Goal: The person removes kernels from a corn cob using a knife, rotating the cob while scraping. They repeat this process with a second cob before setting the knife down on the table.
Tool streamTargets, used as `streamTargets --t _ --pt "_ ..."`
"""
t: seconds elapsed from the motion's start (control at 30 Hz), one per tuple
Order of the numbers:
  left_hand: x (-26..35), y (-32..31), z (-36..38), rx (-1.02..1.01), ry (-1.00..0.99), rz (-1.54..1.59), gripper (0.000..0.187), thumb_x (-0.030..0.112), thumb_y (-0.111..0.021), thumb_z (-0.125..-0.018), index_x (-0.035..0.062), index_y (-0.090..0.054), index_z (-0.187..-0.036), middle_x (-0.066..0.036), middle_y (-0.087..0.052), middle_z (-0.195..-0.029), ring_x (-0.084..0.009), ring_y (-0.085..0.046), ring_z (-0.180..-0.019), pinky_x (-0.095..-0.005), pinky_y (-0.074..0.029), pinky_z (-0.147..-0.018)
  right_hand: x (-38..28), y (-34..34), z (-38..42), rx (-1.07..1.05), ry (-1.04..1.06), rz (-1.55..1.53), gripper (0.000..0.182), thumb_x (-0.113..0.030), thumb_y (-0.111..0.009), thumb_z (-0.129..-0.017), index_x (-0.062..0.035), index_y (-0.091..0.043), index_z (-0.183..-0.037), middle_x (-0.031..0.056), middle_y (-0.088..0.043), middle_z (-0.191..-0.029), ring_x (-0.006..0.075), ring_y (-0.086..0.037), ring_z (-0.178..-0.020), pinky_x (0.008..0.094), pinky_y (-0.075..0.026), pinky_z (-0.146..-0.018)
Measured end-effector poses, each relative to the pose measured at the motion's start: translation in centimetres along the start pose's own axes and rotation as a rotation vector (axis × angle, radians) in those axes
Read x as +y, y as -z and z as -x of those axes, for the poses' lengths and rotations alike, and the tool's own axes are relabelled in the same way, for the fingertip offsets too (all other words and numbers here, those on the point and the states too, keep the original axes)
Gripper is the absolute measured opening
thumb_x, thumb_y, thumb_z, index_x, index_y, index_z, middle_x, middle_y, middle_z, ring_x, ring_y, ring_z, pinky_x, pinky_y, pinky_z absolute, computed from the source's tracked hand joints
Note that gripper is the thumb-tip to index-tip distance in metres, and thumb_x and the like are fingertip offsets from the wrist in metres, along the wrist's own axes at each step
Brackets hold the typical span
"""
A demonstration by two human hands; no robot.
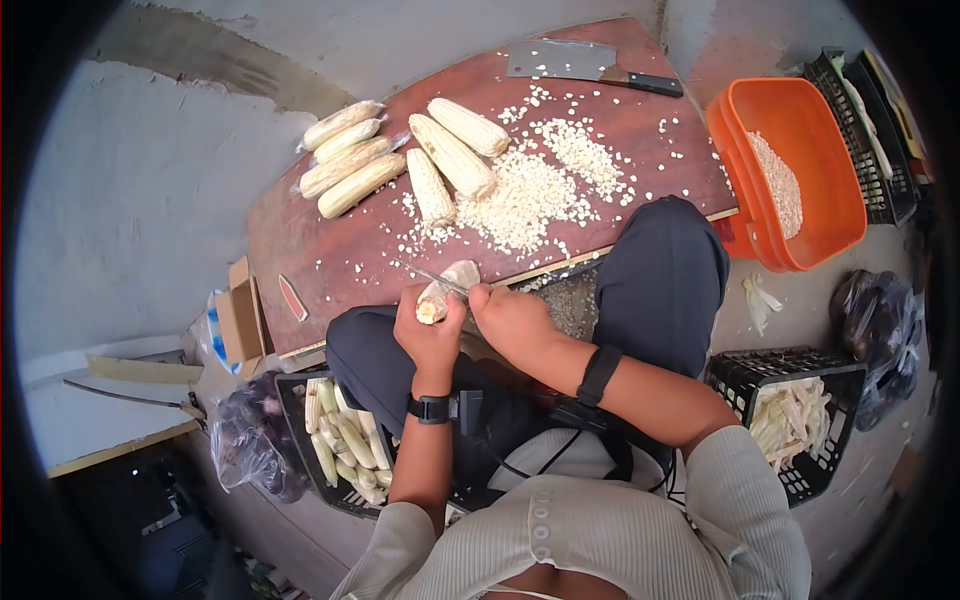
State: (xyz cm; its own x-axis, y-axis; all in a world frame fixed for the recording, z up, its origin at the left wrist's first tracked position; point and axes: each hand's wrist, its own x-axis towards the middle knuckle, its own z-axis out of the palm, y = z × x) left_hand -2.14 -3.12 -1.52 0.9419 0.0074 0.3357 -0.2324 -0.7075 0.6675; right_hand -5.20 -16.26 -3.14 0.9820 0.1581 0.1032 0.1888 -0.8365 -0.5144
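Observation:
Just over the near edge of the table, my left hand is wrapped round a pale corn cob, tilted with one cut end toward me. My right hand grips a thin-bladed knife, its handle hidden in my fingers. The blade lies across the cob and points up and left. Beyond my hands, a heap of loose white kernels covers the middle of the table. Bare-looking ears of corn lie beside the heap, and several plastic-wrapped ears lie to their left.
A cleaver rests at the far edge of the red table. An orange bin holding kernels stands right. A crate of corn sits at my left, a crate of husks at my right. A small red-and-white blade lies left.

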Motion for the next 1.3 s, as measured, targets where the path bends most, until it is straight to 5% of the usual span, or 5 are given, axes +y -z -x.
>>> streamTargets --t 0.17,0.8,0.9,1.0,1.3 --pt "-0.9 -0.7 0.2 0.07 0.147 0.073 0.023 0.012 -0.072 -0.07 0.0007 -0.061 -0.087 -0.014 -0.063 -0.076 -0.0257 -0.063 -0.069 -0.0336 -0.05 -0.066 0.5 1.4 2.1 0.004 -0.032 0.062 0.009 -0.01 -0.052 -0.083 -0.0022 -0.048 -0.086 0.0117 -0.061 -0.066 0.0254 -0.065 -0.057 0.0364 -0.051 -0.046" --pt "-0.5 -0.5 -0.1 -0.019 0.028 0.056 0.025 0.013 -0.073 -0.071 0.0021 -0.062 -0.09 -0.014 -0.064 -0.077 -0.0267 -0.064 -0.068 -0.0336 -0.05 -0.066 0.0 0.1 -1.1 -0.031 -0.033 -0.025 0.011 -0.013 -0.051 -0.084 -0.0015 -0.049 -0.085 0.0143 -0.064 -0.068 0.0283 -0.067 -0.062 0.0388 -0.052 -0.05" --pt "-0.6 -0.6 0.0 0.003 0.064 0.075 0.023 0.01 -0.072 -0.073 0.0003 -0.062 -0.091 -0.008 -0.065 -0.078 -0.0132 -0.06 -0.07 -0.0288 -0.05 -0.067 -0.3 0.2 -1.7 -0.043 -0.046 -0.054 0.01 -0.011 -0.05 -0.085 -0.0013 -0.048 -0.086 0.0159 -0.063 -0.07 0.0303 -0.066 -0.063 0.0402 -0.052 -0.051" --pt "-0.3 -0.6 0.1 -0.005 0.122 0.152 0.026 0.015 -0.073 -0.07 0.0028 -0.062 -0.09 -0.013 -0.065 -0.079 -0.0264 -0.064 -0.07 -0.0333 -0.05 -0.066 0.1 -0.1 -1.7 -0.027 -0.032 -0.047 0.01 -0.012 -0.05 -0.085 -0.0017 -0.049 -0.086 0.0151 -0.063 -0.069 0.0296 -0.066 -0.064 0.0396 -0.052 -0.051" --pt "-0.7 -0.6 0.3 0.024 0.191 0.129 0.03 0.017 -0.074 -0.071 0.0021 -0.062 -0.094 -0.012 -0.067 -0.08 -0.0214 -0.065 -0.071 -0.0319 -0.05 -0.067 0.3 1.5 1.7 0.055 -0.013 0.046 0.017 -0.02 -0.053 -0.09 -0.0031 -0.051 -0.088 0.0109 -0.06 -0.066 0.0253 -0.064 -0.057 0.036 -0.051 -0.049"
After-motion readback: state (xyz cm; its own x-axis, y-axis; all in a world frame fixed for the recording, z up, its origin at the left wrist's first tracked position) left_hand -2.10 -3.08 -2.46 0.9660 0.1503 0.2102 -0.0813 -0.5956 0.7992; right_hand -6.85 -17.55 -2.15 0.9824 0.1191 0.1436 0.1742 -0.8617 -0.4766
